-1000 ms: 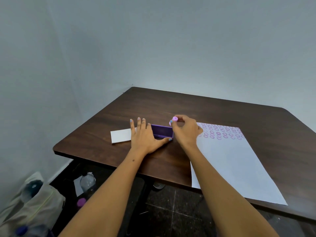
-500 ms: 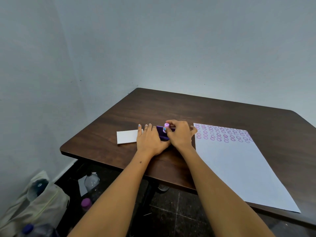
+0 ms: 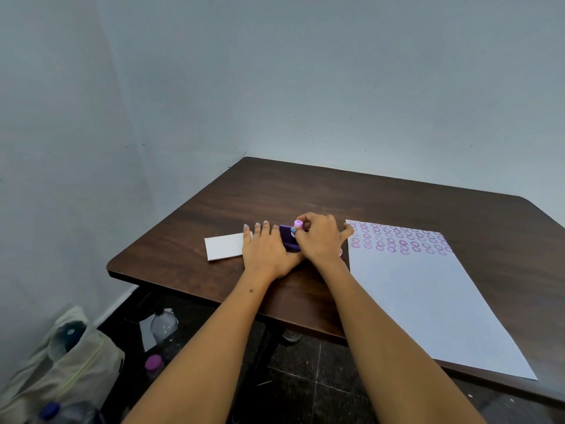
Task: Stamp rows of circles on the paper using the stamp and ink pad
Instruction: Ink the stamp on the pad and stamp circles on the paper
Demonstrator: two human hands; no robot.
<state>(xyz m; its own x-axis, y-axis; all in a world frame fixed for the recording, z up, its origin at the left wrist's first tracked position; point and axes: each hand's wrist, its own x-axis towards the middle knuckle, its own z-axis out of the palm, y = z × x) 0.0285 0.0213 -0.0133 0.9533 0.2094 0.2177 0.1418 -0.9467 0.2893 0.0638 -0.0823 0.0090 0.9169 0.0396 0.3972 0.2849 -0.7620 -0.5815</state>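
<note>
Item: dark wooden table (image 3: 305, 194), set against a pale wall, my two bare arms reaching onto it from six o'clock. Item: purple ink pad (image 3: 287, 238), near the table's middle, mostly hidden between my hands. Item: my left hand (image 3: 267, 250), laid flat, fingers straight and close together pointing to twelve o'clock, its thumb side resting against the ink pad. Item: my right hand (image 3: 319, 240), at three o'clock of the left and touching it, fingers curled narrow and pinching the small pink stamp (image 3: 298, 224), which stands over the pad's far end; whether its face touches the ink I cannot tell. Item: large white paper (image 3: 428, 301), at three o'clock of my right hand, its far edge bearing rows of purple circles (image 3: 397, 240), the rest blank. Item: small white card (image 3: 223, 246), at nine o'clock of my left hand, its near end under my fingers.
</note>
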